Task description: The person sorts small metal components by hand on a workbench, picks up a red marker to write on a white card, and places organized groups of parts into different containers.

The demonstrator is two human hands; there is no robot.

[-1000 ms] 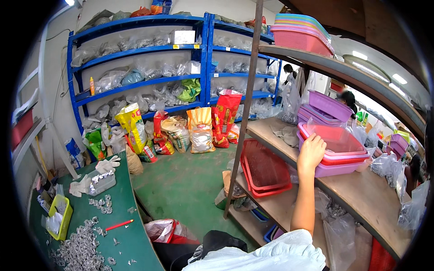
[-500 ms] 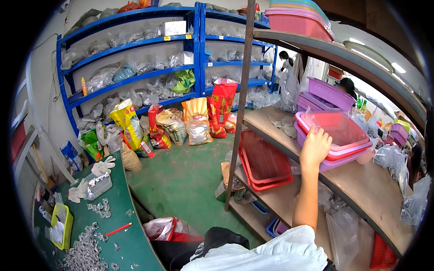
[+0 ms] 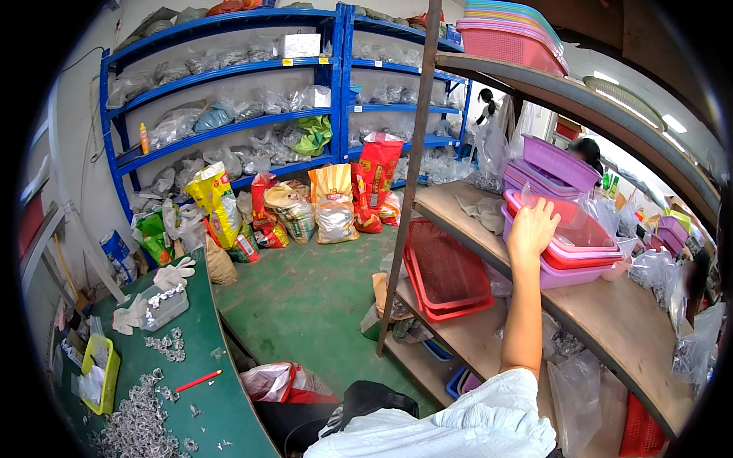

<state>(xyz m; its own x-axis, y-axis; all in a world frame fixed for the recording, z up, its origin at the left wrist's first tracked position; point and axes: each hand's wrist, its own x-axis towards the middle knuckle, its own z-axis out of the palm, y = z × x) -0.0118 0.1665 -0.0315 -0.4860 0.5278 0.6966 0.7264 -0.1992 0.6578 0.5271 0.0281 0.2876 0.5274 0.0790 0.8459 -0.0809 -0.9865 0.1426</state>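
My right hand (image 3: 532, 229) reaches over the middle board of a brown rack on the right. Its fingers curl over the near-left rim of a stack of shallow plastic baskets. The upper basket (image 3: 588, 226) is pinkish red, with a clear plastic bag (image 3: 598, 208) lying in or on it. Underneath sits a purple basket (image 3: 574, 276). My palm and wrist hide part of the rim, and the fingertips dip inside. Just behind stand more purple baskets (image 3: 551, 164). My left hand does not show.
Red trays (image 3: 449, 267) lie on the board below. A green-topped table (image 3: 217, 404) at left bears small metal parts (image 3: 141, 420), a red pen (image 3: 198, 381) and gloves (image 3: 131, 315). Filled sacks (image 3: 334, 206) stand before blue shelving (image 3: 225, 72). People work beyond the rack.
My right hand has shifted slightly, its fingers now reaching further over the basket rim. The stacked baskets have moved a little, and the view has shifted slightly.
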